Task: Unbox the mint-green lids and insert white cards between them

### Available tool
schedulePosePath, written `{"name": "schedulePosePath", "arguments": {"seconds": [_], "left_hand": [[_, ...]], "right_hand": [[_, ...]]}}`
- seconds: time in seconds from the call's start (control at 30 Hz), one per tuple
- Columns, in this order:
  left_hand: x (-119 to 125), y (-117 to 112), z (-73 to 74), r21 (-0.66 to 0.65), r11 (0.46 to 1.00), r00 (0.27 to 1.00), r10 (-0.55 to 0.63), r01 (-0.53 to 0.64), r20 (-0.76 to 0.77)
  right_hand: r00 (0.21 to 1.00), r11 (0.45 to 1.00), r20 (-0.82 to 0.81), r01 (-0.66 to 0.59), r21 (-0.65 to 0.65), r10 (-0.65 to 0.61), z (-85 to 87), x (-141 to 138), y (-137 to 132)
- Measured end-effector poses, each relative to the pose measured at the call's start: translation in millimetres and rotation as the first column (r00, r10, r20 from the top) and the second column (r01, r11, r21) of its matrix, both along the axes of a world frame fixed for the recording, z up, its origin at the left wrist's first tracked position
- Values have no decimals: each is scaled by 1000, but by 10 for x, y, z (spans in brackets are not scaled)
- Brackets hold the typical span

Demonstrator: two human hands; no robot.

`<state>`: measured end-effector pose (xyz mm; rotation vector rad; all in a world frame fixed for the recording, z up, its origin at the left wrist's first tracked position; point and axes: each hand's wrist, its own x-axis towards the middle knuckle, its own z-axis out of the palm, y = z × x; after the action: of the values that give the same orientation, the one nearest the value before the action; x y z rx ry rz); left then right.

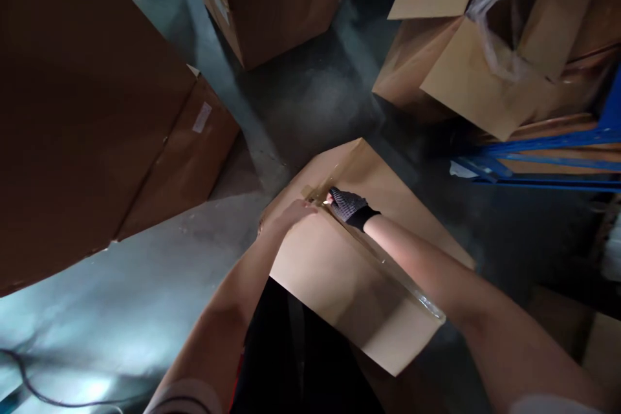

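Observation:
A closed cardboard box (320, 272) stands in front of my legs, with clear tape (427, 304) along its top seam. My bare left hand (297, 212) lies on the top, its fingers stretched toward the seam near the far left end. Close beside it, my right hand (347, 205) wears a striped, dark glove with bare fingertips showing. Its fingers are closed at the seam around something small and pale, too blurred to name. Between both hands, the tape looks crumpled or raised.
A large brown carton (97, 110) fills the left side, and another carton (286, 0) stands farther off. At upper right, an open box (417, 58) has clear plastic film (504, 65) over it. A blue metal frame (557, 142) is at right. A dark cable (43, 394) crosses the floor at lower left.

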<state>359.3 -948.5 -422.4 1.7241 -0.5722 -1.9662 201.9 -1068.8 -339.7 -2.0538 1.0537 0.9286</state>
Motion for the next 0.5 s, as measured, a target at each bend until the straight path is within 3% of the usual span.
{"name": "schedulePosePath", "arguments": {"seconds": [0.1,0.2,0.3,0.37,0.43,0.47,0.5], "left_hand": [[-89,-118,144,-39,997,997,-59,61,53],[-128,-86,483,-132,987,995,-80,86,53],[26,165,1050,-206,965,986,-159,164,42],[258,428,1482,-206,937,954,-297,283,-39],[529,679,1858,-158,852,837,-521,499,-164],[643,772,2004,-132,813,787,-582,567,-206],[722,831,2116,-117,807,774,-589,579,-231]], "right_hand": [[999,1000,33,5,9,-6,-90,110,115],[999,996,30,8,89,-11,-83,-91,225],[996,977,-53,83,197,-74,88,-661,383],[980,956,-136,173,237,-144,271,-1147,533],[944,935,-221,291,202,-246,470,-1633,712],[912,918,-255,366,153,-321,564,-1859,808],[872,892,-279,443,94,-404,648,-2069,907]]}}
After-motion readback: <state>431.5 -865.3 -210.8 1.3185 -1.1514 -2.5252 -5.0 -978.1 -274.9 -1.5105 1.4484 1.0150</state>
